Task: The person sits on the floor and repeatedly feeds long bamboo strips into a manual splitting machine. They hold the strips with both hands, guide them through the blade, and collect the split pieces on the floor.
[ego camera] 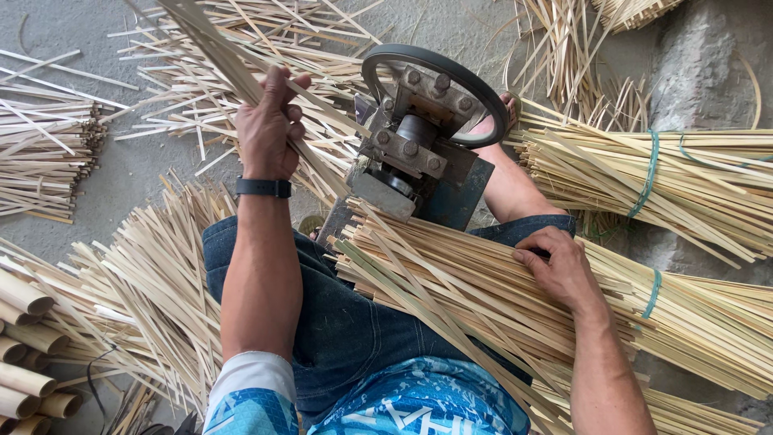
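bamboo strips at the splitter

no labels or signs; two bundles w/ green ties (649, 173) at right of frame. left hand (266, 121), upper centre-left, arm raised, fist closed round a few long bamboo strips (217, 48) slanting down toward the machine (419, 137) at top centre. right hand (560, 270), centre-right, lies palm down, fingers curled, on the strip bundle (467, 290) across the lap. bamboo tubes (24, 338) lower left, approx. eight.

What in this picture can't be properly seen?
Head view:
- Left hand strips: upper ends cut off by the top edge.
- Machine base: hidden behind the bundle under the right hand.
- Tubes: cut off by the left edge.
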Motion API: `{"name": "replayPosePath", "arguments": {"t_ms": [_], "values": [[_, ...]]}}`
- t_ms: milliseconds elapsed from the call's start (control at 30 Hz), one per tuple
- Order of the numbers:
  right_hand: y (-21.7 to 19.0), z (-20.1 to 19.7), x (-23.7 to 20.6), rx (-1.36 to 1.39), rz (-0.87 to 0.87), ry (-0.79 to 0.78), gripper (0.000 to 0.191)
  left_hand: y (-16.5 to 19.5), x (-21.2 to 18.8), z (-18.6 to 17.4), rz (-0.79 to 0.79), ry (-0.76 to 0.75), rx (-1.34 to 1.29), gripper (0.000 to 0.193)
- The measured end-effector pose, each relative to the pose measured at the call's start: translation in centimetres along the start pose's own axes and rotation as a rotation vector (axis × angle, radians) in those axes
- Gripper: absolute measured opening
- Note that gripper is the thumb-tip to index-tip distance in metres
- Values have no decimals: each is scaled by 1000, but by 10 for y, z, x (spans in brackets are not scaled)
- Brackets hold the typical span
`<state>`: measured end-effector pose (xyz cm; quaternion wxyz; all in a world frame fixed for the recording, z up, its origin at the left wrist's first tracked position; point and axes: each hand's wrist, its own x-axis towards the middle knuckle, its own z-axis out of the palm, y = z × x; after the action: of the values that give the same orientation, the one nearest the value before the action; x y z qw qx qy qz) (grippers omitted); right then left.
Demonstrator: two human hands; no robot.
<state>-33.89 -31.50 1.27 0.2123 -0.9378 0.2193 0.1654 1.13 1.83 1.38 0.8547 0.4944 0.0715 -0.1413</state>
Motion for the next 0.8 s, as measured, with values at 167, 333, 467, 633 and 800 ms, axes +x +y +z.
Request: {"name": "replayPosePath", "arguments": {"t_ms": [167, 333, 467, 633, 800], "values": [[-10, -5, -1, 196, 75, -107, 31, -3, -1, 1, 39, 0, -18, 32], [-13, -6, -4, 69, -230, 123, 16, 3, 5, -7, 75, 69, -96, 30], [-4, 3, -2, 289, 65, -50, 18, 1, 6, -14, 113, 42, -112, 32], [18, 4, -11, 90, -390, 271, 15, 6, 14, -23, 180, 145, -76, 39], [46, -33, -36, 292, -27, 217, 13, 10, 15, -28, 171, -8, -314, 45]]}}
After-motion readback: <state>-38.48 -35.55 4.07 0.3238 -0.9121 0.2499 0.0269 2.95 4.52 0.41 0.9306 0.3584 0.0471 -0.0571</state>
